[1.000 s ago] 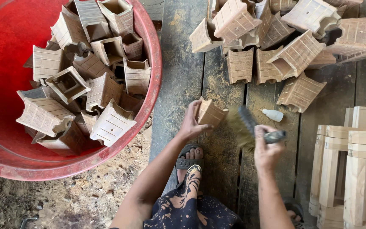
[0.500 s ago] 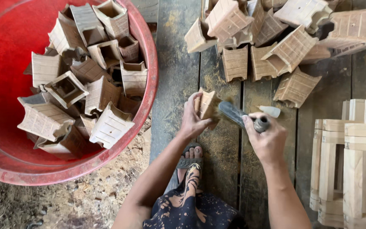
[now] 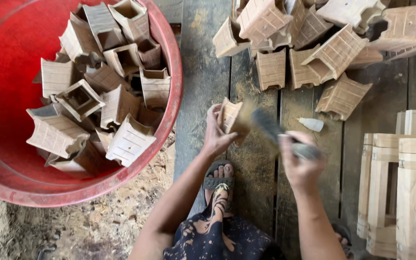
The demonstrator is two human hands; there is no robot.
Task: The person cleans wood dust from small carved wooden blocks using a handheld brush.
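I take the red tub [image 3: 167,91] as my landmark. It fills the left side and holds many small wooden box pieces [image 3: 131,139], piled without order. Just to the right of the tub, over the dark plank floor [image 3: 203,82], the left hand [image 3: 216,136] comes up from below with the forearm slanted – its fingers are closed around one small wooden piece [image 3: 230,115] and hold it tilted. Further right from the tub, the right hand [image 3: 300,161] is clamped on the handle of a brush [image 3: 270,129]; the wrist is bent inward, and the blurred bristle end touches the held piece. A small white bottle [image 3: 311,124] lies on the planks just beyond this hand. Above both hands lies a heap of wooden pieces [image 3: 314,43], and far right of the tub stand pale wooden frames [image 3: 405,178] – upright, close together.
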